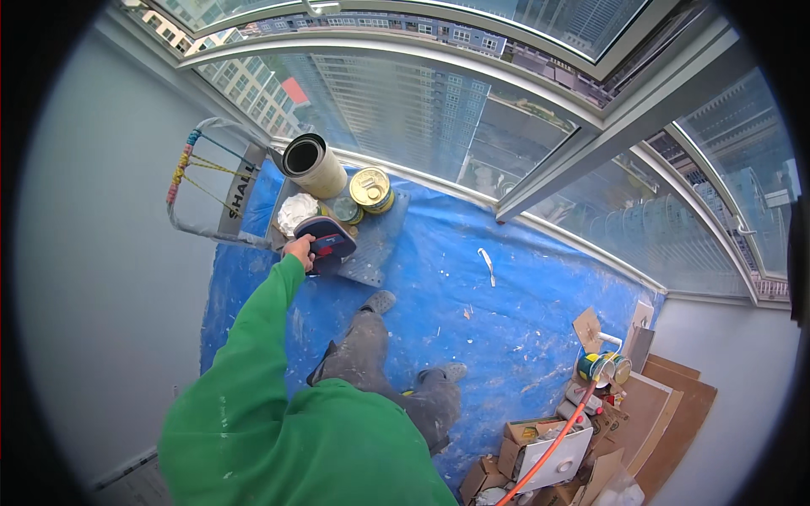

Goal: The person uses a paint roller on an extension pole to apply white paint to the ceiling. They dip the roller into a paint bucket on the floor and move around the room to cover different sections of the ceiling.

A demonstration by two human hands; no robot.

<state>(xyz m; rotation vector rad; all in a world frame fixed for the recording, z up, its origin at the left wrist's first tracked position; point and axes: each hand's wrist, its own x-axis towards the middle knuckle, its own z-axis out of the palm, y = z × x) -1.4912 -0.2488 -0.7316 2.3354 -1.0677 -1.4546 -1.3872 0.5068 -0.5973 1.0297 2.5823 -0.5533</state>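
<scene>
My left hand [299, 250] is closed on the edge of a dark navy, rounded thing with a red patch [327, 239]. It looks like a cap, but I cannot be sure of its kind. It is over the near end of a platform trolley [371, 253]. Just beyond it on the trolley are a white crumpled bundle [295, 212], a small greenish can [347, 209], a lidded gold paint can [371, 191] and a tall pale cylinder with a dark open top [321, 173]. My right hand does not show.
Blue plastic sheeting [506, 287] covers the floor. The trolley's handle [179, 177], wound with coloured cord, stands by the left wall. Large windows [405, 110] run along the far side. At right lie cardboard boxes [515, 447], paint cans [596, 368], a roller [609, 339] and an orange pole [553, 443].
</scene>
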